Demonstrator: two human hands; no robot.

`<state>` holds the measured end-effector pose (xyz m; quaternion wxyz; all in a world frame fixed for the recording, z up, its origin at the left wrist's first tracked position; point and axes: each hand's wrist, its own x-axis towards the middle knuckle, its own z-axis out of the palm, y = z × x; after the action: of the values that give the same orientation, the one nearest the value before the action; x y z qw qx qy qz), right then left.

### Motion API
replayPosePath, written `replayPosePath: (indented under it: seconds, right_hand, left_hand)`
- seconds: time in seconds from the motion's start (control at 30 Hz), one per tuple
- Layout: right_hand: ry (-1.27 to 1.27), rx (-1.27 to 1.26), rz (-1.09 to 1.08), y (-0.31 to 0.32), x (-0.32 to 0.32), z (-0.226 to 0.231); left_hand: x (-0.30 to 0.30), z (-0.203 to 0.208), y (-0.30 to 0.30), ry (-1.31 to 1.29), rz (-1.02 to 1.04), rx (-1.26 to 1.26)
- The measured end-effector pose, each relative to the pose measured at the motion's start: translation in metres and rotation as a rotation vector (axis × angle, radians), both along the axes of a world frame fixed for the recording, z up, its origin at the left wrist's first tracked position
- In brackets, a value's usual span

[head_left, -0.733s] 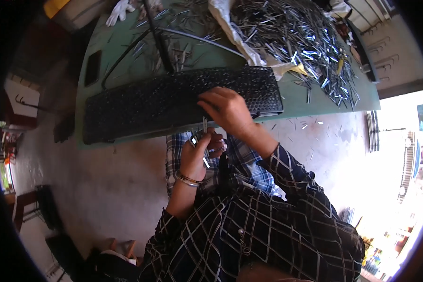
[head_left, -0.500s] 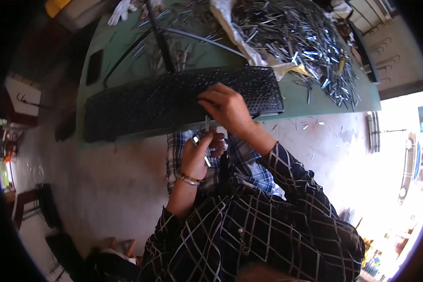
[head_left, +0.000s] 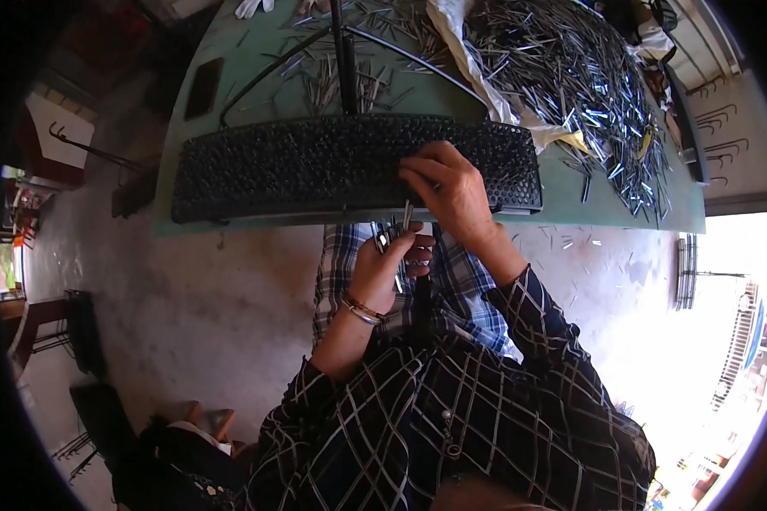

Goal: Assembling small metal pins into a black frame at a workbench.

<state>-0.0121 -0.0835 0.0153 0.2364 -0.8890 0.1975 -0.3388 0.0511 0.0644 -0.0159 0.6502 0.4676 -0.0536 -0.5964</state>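
A long black rack (head_left: 290, 162) with a honeycomb of small holes lies along the near edge of the green table (head_left: 175, 162). My left hand (head_left: 375, 274) is closed around several thin, shiny metal strips (head_left: 384, 239), just below the rack's front edge. Above it, my right hand (head_left: 458, 196) rests over the rack's face, right of its middle, with thumb and fingertips pinched together. Whatever sits in that pinch is too small to make out. Many holes of the rack look filled with dark ends; those at its right end look more open.
A large heap of thin metal strips (head_left: 562, 94) spreads over a pale sack (head_left: 469, 60) at the far right. More strips lie scattered behind the rack, around a black metal frame (head_left: 346, 77). A dark flat phone-like slab (head_left: 204, 88) lies at the left. A white glove (head_left: 252, 8) is at the far edge.
The whole view has shifted, so the table and rack appear further right. Both hands keep nearly the same grip and place relative to the rack.
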Motion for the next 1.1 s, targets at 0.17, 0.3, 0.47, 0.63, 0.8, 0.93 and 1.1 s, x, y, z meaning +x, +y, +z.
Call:
replayPosePath:
  seconds: [0.17,0.3,0.47,0.63,0.8,0.93,1.1]
  right_hand:
    - [-0.002,-0.069,-0.029,-0.006,-0.001,-0.005]
    - [0.016,-0.177,0.019,-0.006,0.0,-0.005]
    - [0.081,-0.275,0.108,-0.008,0.001,0.002]
    - [0.163,-0.308,0.138,-0.01,0.004,0.004]
    - [0.024,-0.014,0.005,-0.007,-0.008,0.016]
    - [0.146,0.547,0.152,0.008,-0.027,0.017]
    - [0.118,0.862,0.096,0.003,-0.037,0.015]
  left_hand:
    - [0.001,0.0,-0.002,-0.008,-0.004,-0.018]
    - [-0.001,0.0,-0.002,-0.024,-0.01,-0.031]
    - [-0.001,-0.004,-0.001,-0.038,-0.026,-0.064]
    - [-0.002,-0.003,0.001,-0.048,-0.039,-0.076]
    - [-0.001,0.0,0.002,-0.062,-0.032,-0.09]
    - [0.0,0.005,-0.003,-0.074,-0.031,-0.138]
    - [-0.003,0.007,-0.008,-0.096,-0.064,-0.165]
